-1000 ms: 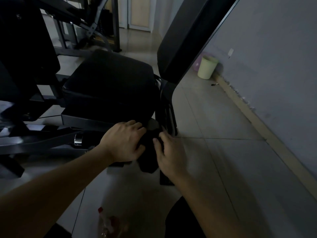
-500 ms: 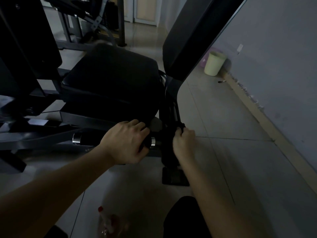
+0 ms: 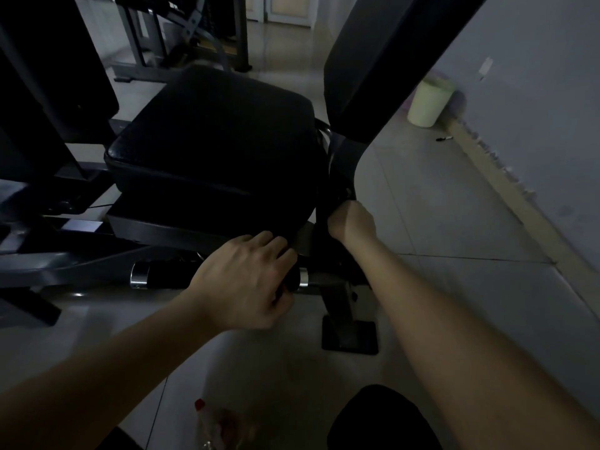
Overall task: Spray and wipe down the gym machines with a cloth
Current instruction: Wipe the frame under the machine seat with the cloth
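The gym machine has a black seat pad [image 3: 211, 134] and a tilted black backrest [image 3: 383, 60]. My left hand [image 3: 246, 280] grips the black handle bar [image 3: 156, 276] with chrome ends under the seat's front edge. My right hand [image 3: 352, 222] is curled against the dark frame post [image 3: 341, 157] between seat and backrest, holding a dark cloth [image 3: 341, 196] that barely shows in the dim light. A clear spray bottle [image 3: 211, 420] with a red cap lies on the floor near my knee.
The post's black foot plate [image 3: 350, 336] sits on the tiled floor. A pale waste bin [image 3: 428, 100] stands by the grey wall [image 3: 535, 108] at the right. More dark machine frames [image 3: 181, 37] stand behind and to the left.
My right hand has moved with the cloth up the frame post, away from the left hand. The left hand has stayed on the handle bar. The view has moved closer.
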Tool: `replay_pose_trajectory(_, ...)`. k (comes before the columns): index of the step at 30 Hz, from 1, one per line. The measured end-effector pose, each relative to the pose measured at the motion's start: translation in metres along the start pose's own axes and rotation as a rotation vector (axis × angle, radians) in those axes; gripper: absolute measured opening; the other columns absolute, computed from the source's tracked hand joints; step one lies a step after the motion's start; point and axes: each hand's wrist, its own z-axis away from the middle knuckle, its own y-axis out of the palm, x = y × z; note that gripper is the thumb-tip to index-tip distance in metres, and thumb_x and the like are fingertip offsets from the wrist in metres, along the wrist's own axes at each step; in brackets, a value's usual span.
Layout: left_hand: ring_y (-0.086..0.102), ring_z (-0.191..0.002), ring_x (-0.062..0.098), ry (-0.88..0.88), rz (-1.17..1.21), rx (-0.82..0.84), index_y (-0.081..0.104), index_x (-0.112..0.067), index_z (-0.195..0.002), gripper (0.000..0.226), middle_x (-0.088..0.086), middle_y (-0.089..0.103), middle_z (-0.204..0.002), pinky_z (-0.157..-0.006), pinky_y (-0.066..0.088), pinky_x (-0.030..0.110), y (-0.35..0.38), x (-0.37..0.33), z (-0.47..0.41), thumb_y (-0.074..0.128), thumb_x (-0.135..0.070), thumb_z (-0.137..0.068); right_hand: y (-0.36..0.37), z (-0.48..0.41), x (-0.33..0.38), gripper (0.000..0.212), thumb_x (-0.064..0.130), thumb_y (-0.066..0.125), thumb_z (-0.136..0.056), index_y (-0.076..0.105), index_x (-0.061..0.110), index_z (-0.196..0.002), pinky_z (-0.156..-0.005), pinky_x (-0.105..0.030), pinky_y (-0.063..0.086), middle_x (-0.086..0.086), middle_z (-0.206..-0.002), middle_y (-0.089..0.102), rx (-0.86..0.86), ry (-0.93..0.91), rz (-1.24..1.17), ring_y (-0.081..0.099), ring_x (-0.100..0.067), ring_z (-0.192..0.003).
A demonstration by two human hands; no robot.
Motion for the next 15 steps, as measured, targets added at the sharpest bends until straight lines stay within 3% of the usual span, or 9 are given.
replay_pose_trajectory(5,0.052,-0.076,0.019,0.018,-0.003,-0.016,0.063,-0.019,-0.093,0.032,0.0,0.057,-0.085,-0.065,0.048,0.034,0.002,0.0,0.001,0.052,-0.048,-0.086,-0.002,-0.03,0.009,0.024,0.016,0.052,-0.1,0.063,0.0,-0.114,-0.079,-0.027,0.041,-0.019,-0.12,0.064,-0.028,-0.018,-0.006,0.061,-0.033,-0.111)
replay_pose_trajectory(8,0.052,-0.076,0.02,0.025,-0.001,-0.016,0.064,-0.018,-0.094,0.033,0.001,0.057,-0.086,-0.065,0.048,0.035,0.003,0.0,0.002,0.05,-0.047,-0.086,-0.013,-0.038,0.006,0.044,0.021,0.055,-0.097,0.053,-0.001,-0.135,-0.091,-0.029,0.044,-0.021,-0.137,0.056,0.154,0.129,-0.261,0.055,-0.035,-0.125)
replay_pose_trajectory(10,0.052,-0.076,0.02,0.028,-0.011,-0.009,0.064,-0.018,-0.095,0.034,0.002,0.057,-0.086,-0.065,0.048,0.036,0.003,0.001,0.002,0.049,-0.048,-0.087,-0.018,-0.033,-0.002,0.088,0.039,0.078,-0.064,0.051,0.005,-0.14,-0.103,-0.038,0.047,-0.019,-0.132,0.059,0.357,0.245,-0.557,0.058,-0.035,-0.121)
replay_pose_trajectory(11,0.051,-0.075,0.02,0.028,-0.017,-0.01,0.064,-0.018,-0.095,0.035,0.002,0.057,-0.086,-0.065,0.049,0.036,0.003,0.0,0.002,0.048,-0.048,-0.087,-0.018,-0.032,-0.006,0.108,0.043,0.082,-0.043,0.052,0.006,-0.139,-0.104,-0.045,0.049,-0.018,-0.126,0.062,0.367,0.29,-0.57,0.06,-0.036,-0.117)
replay_pose_trajectory(12,0.051,-0.075,0.02,0.029,-0.024,-0.016,0.064,-0.018,-0.095,0.035,0.001,0.057,-0.086,-0.065,0.049,0.035,0.002,-0.001,0.003,0.048,-0.048,-0.087,-0.015,-0.033,-0.007,0.112,0.044,0.082,-0.038,0.052,0.005,-0.139,-0.104,-0.047,0.049,-0.02,-0.127,0.062,0.365,0.288,-0.567,0.06,-0.037,-0.117)
replay_pose_trajectory(13,0.052,-0.075,0.02,0.032,-0.03,-0.021,0.064,-0.018,-0.095,0.035,0.001,0.057,-0.086,-0.065,0.049,0.035,0.001,-0.001,0.002,0.048,-0.048,-0.087,-0.014,-0.03,-0.004,0.099,0.039,0.082,-0.053,0.051,0.003,-0.14,-0.105,-0.043,0.048,-0.021,-0.132,0.059,0.351,0.249,-0.526,0.058,-0.037,-0.122)
replay_pose_trajectory(15,0.053,-0.076,0.02,0.028,-0.038,-0.02,0.064,-0.018,-0.096,0.036,0.001,0.058,-0.087,-0.065,0.048,0.034,-0.002,-0.002,0.001,0.048,-0.05,-0.086,-0.01,-0.026,0.0,0.056,0.025,0.058,-0.096,0.046,-0.001,-0.143,-0.107,-0.036,0.044,-0.02,-0.142,0.053,0.221,0.171,-0.333,0.051,-0.035,-0.131)
